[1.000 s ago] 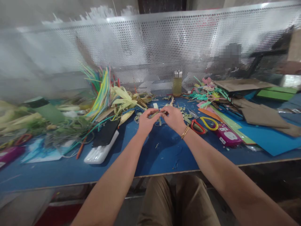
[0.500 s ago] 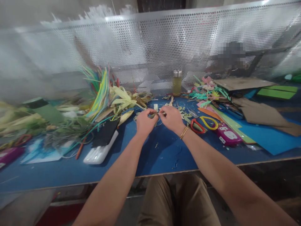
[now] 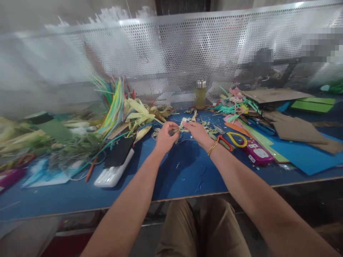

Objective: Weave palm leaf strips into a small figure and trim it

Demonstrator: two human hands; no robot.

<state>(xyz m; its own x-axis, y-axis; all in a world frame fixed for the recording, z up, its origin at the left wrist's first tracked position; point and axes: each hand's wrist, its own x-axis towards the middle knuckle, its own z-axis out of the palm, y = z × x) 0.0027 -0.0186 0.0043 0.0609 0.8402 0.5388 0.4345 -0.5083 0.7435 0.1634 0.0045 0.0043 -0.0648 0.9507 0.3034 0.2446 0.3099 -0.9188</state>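
Two light pinches serve best: steady the pale-green strip [image 3: 175, 131] above the table [image 3: 187, 175] in your nearly closed left hand [image 3: 165, 137], beside your right hand [image 3: 197, 131], whose hold you cannot tell.

Two hands, left [image 3: 166, 138] and right [image 3: 198, 133], one bracelet [image 3: 212, 148], strips [image 3: 183, 127] too tangled to count! Toward the surface's [image 3: 184, 178] front edge: two purple packs [image 3: 12, 178] [image 3: 258, 152], one black slab [image 3: 119, 151], one white case [image 3: 114, 175]. One bottle [image 3: 200, 95] by the far edge!
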